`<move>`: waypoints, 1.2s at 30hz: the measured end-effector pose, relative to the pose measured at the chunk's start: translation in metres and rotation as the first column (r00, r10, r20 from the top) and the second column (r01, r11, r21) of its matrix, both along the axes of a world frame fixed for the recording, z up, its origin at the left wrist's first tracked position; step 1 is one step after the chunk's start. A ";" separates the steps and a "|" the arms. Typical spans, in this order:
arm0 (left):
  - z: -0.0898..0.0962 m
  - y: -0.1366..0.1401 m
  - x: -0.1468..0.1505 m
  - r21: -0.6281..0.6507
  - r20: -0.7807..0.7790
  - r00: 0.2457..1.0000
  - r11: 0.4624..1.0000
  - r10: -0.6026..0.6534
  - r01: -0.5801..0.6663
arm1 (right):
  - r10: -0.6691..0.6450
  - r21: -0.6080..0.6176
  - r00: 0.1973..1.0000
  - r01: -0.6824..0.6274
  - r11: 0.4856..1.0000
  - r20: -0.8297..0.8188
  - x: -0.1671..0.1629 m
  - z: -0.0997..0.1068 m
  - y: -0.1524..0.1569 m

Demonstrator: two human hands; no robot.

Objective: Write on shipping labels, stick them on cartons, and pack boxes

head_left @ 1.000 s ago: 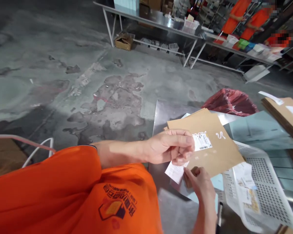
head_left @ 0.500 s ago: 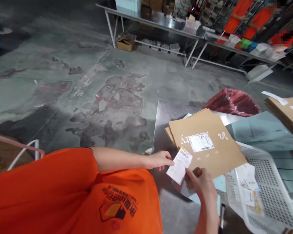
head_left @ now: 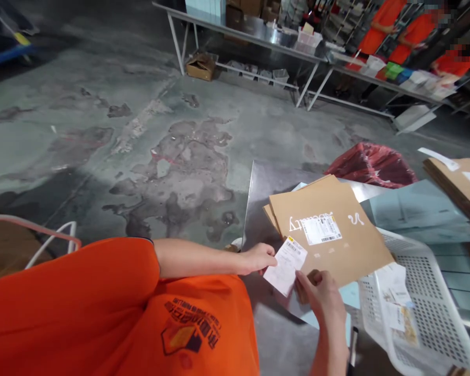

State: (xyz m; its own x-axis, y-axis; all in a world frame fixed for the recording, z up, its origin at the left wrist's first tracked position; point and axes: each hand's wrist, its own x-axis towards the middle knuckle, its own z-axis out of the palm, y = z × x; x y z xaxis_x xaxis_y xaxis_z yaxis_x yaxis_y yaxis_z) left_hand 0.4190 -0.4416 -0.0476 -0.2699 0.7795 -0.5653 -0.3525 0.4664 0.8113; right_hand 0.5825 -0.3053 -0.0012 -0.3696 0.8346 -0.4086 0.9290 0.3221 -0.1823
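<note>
Over the near table (head_left: 259, 180), left hand (head_left: 259, 258), right hand (head_left: 324, 293), both pinching one paper slip (head_left: 286, 265)

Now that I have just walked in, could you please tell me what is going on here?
A person in an orange shirt holds a white slip with both hands. The left hand has its left edge, and the right hand has its right edge. Just beyond it, a brown packet with a label on it lies over the metal table. A white basket holding papers stands to the right.
</note>
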 end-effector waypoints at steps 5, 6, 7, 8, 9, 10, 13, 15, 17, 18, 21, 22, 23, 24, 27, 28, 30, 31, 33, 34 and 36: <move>0.004 -0.002 0.000 -0.011 0.018 1.000 1.000 -0.016 0.017 | 0.006 0.017 1.000 -0.006 1.000 -0.006 0.000 0.000 -0.001; 0.005 -0.003 0.000 -0.015 0.024 0.999 1.000 -0.026 0.026 | 0.006 0.023 1.000 -0.006 1.000 -0.006 0.000 0.000 -0.001; 0.006 -0.004 0.000 -0.019 0.031 0.999 0.999 -0.037 0.038 | 0.007 0.029 1.000 -0.007 1.000 -0.006 0.001 -0.001 -0.001; 0.006 -0.005 0.000 -0.022 0.038 0.998 0.998 -0.050 0.051 | 0.009 0.033 1.000 -0.009 0.999 -0.007 0.001 -0.001 -0.001; 0.007 -0.007 0.000 -0.025 0.044 0.997 0.998 -0.063 0.064 | 0.013 0.034 1.000 -0.013 0.999 -0.008 0.002 -0.002 -0.001; 0.007 -0.008 0.000 -0.027 0.049 0.996 0.997 -0.075 0.076 | 0.018 0.035 1.000 -0.018 0.999 -0.009 0.003 -0.003 0.000; 0.008 -0.011 0.000 -0.028 0.065 0.993 0.994 -0.100 0.102 | 0.033 0.039 0.999 -0.032 0.999 -0.020 0.005 -0.006 0.003; 0.008 -0.013 0.000 -0.023 0.077 0.991 0.994 -0.107 0.110 | 0.038 0.028 0.999 -0.038 0.999 -0.023 0.005 -0.008 0.004; 0.008 -0.013 0.000 -0.014 0.089 0.990 0.994 -0.108 0.109 | 0.033 0.008 0.999 -0.033 0.999 -0.015 0.005 -0.007 0.005; 0.009 -0.013 0.000 -0.008 0.093 0.990 0.994 -0.105 0.107 | 0.027 0.000 1.000 -0.027 1.000 -0.009 0.005 -0.006 0.004; 0.008 -0.013 0.000 0.011 0.102 0.989 0.995 -0.104 0.104 | 0.017 -0.001 1.000 -0.017 1.000 -0.010 0.005 -0.003 0.002; 0.008 -0.013 0.001 0.015 0.104 0.989 0.994 -0.105 0.104 | 0.020 0.002 1.000 -0.020 1.000 -0.018 0.004 -0.002 0.002; 0.008 -0.013 0.001 0.016 0.106 0.989 0.994 -0.106 0.105 | 0.022 0.007 0.999 -0.022 1.000 -0.026 0.004 -0.001 0.001; 0.007 -0.014 0.001 0.016 0.109 0.988 0.994 -0.105 0.104 | 0.027 0.009 0.999 -0.027 1.000 -0.035 0.005 -0.001 0.001; 0.006 -0.013 0.002 0.005 0.116 0.989 0.995 -0.096 0.096 | 0.035 -0.005 0.999 -0.036 0.999 -0.034 0.005 -0.003 0.001; 0.006 -0.013 0.002 0.006 0.117 0.989 0.996 -0.090 0.090 | 0.035 -0.007 0.999 -0.035 0.999 -0.028 0.006 -0.004 0.002; 0.006 -0.011 0.002 0.015 0.113 0.991 0.998 -0.069 0.068 | 0.035 -0.005 0.999 -0.035 0.999 -0.016 0.006 -0.005 0.003; 0.007 -0.010 0.002 0.023 0.110 0.992 0.998 -0.055 0.053 | 0.035 -0.002 0.999 -0.035 0.999 -0.013 0.006 -0.005 0.003; 0.007 -0.007 0.003 0.053 0.102 0.994 0.998 -0.035 0.030 | 0.036 -0.004 0.999 -0.036 0.999 -0.010 0.006 -0.005 0.003; 0.007 -0.006 0.003 0.065 0.098 0.995 0.998 -0.027 0.020 | 0.035 -0.007 0.999 -0.035 0.999 -0.011 0.006 -0.005 0.003; 0.006 -0.003 0.004 0.080 0.091 0.996 0.997 -0.018 0.011 | 0.030 -0.014 0.999 -0.031 0.999 -0.018 0.005 -0.004 0.003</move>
State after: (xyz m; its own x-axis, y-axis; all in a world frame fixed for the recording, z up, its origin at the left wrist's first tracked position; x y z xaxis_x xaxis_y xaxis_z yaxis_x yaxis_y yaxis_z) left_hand 0.4230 -0.4451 -0.0417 -0.2085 0.8260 -0.5237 -0.4206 0.4077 0.8105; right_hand 0.5878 -0.3022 -0.0052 -0.4023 0.8170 -0.4131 0.9152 0.3476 -0.2038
